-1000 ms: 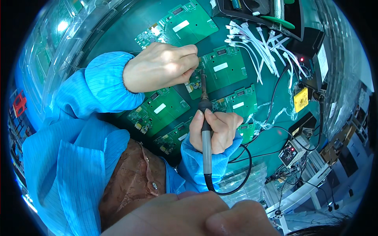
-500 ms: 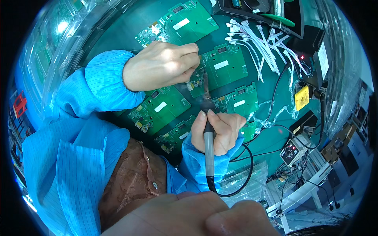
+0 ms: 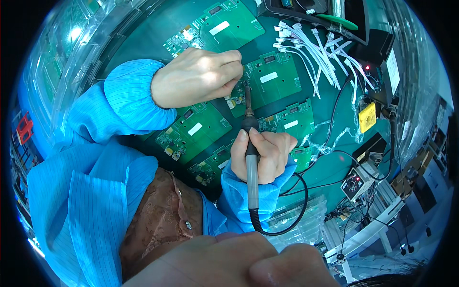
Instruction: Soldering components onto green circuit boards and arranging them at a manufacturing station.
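My right hand (image 3: 266, 155) grips a soldering iron (image 3: 253, 179) like a pen, its grey and black handle upright in view and its metal tip pointing away from me. The tip is over the left part of a green circuit board (image 3: 279, 81); whether it touches is too small to tell. Over the same board's left edge, my left hand (image 3: 203, 76) is closed in a pinch. From behind that hand a thin solder wire (image 3: 166, 60) trails left past the blue sleeve. My fingers hide its other end.
More circuit boards lie on the green mat, one farther off (image 3: 234, 33) and several nearer. White cables with connectors (image 3: 311, 57) lie at the far right. Beyond them are a wire spool (image 3: 337, 21), a soldering station (image 3: 380, 71), a yellow sponge (image 3: 367, 118) and black cords.
The soldering iron has shifted slightly left and away from me, with its tip still over the same board. My left hand has barely moved.
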